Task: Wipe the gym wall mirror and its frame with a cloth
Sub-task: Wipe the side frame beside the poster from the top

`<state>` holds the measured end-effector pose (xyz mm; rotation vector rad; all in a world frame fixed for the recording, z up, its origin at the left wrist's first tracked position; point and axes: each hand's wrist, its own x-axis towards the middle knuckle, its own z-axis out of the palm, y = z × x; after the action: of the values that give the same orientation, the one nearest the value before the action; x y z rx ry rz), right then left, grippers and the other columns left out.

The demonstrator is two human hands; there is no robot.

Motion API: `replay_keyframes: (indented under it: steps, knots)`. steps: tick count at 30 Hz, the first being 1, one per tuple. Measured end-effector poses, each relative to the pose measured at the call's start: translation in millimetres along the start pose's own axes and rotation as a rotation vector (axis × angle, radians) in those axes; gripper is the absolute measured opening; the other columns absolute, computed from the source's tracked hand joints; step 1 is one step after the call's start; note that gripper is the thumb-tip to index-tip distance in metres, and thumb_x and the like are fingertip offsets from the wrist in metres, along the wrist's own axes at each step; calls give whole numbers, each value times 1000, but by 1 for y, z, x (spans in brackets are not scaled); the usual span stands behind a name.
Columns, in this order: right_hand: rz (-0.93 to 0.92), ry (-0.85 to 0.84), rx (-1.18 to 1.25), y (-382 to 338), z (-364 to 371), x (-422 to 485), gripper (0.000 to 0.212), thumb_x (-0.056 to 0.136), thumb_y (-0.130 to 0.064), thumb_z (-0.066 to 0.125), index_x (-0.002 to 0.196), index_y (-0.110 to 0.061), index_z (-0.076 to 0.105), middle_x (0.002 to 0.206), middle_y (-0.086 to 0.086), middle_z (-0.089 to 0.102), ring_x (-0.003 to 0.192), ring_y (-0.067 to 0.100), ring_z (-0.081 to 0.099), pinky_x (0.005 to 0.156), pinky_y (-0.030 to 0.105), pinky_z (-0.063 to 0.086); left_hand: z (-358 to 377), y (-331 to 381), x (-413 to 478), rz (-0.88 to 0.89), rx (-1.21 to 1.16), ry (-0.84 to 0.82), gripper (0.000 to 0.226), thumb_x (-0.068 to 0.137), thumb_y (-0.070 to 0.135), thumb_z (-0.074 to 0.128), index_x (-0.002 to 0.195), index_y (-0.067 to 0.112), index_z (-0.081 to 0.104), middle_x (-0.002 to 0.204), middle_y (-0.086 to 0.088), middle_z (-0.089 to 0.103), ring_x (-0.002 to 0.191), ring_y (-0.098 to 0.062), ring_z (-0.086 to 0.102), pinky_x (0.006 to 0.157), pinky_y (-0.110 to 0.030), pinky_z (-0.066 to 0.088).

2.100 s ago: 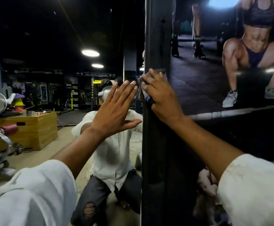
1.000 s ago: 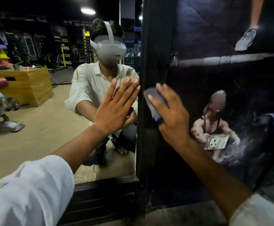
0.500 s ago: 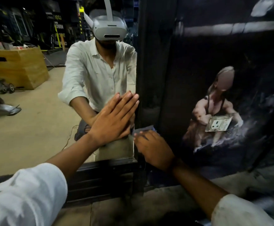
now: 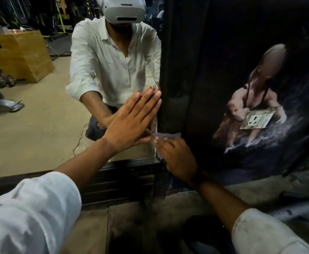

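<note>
Closest to me, my right hand (image 4: pixel 175 156) pushes the cloth (image 4: pixel 165 135) on the dark frame (image 4: pixel 170 70), low down by the bottom corner; its fingers are blurry, so I cannot tell if they curl round it. My left hand (image 4: pixel 131 123) lies flat on the mirror (image 4: pixel 39 116), fingers straight, just beside. I think I am wiping the side frame. Next I should go along the bottom bar (image 4: pixel 122 173), pressing softly

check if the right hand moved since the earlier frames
Yes: the right hand and cloth slid down the frame, from above the wall socket to below it.
</note>
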<state>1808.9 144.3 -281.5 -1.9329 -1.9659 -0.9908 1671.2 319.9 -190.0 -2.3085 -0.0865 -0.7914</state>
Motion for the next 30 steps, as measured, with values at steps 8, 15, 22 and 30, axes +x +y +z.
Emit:
replay_keyframes:
  steps: [8,15,22,30]
  knots:
    - [60,-11,246,-10,-3,-49,64,74,-3,87,135,-8,67,136,10,67,122,28,59,103,39,47,16,37,-24,-3,149,8,81,110,33,48,166,-6,5,175,-27,-1,163,-43,4,133,-55,11]
    - [326,546,167,31,-68,30,31,100,-9,59,127,0,71,128,21,67,117,35,57,97,46,49,41,78,-80,127,73,-160,86,103,35,43,165,-10,3,174,-31,-5,162,-46,4,133,-53,13]
    - [364,383,173,-8,20,-20,25,87,0,67,112,1,71,116,22,66,109,36,56,91,44,44,58,99,-100,135,74,-187,71,108,15,38,165,-9,4,174,-30,-4,163,-45,5,132,-52,19]
    - [575,-118,368,-64,83,-91,48,69,8,70,114,-7,68,117,8,56,103,32,58,79,43,58,61,101,-104,118,35,-176,71,108,10,41,165,-8,4,174,-30,-6,163,-45,2,132,-53,18]
